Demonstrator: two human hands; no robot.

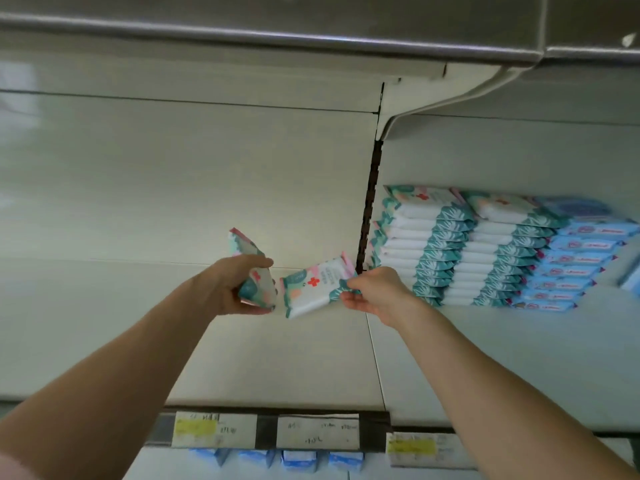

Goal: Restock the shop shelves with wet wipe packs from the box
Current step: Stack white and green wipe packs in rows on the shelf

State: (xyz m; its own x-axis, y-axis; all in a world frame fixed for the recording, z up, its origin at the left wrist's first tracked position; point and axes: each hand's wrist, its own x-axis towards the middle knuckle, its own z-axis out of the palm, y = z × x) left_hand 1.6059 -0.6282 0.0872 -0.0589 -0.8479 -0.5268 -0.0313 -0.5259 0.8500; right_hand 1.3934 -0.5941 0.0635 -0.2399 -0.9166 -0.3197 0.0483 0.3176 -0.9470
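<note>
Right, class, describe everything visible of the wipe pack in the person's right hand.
The wipe pack is a flat, soft, plastic-looking pouch: white, teal leaf-print ends, pink and peach patches, a red cross, a pink sealed edge. It is tilted, right end higher, above the shelf, pinched at its teal right end by the right hand. Its left end nears another pack gripped by the left hand; contact is unclear.
</note>
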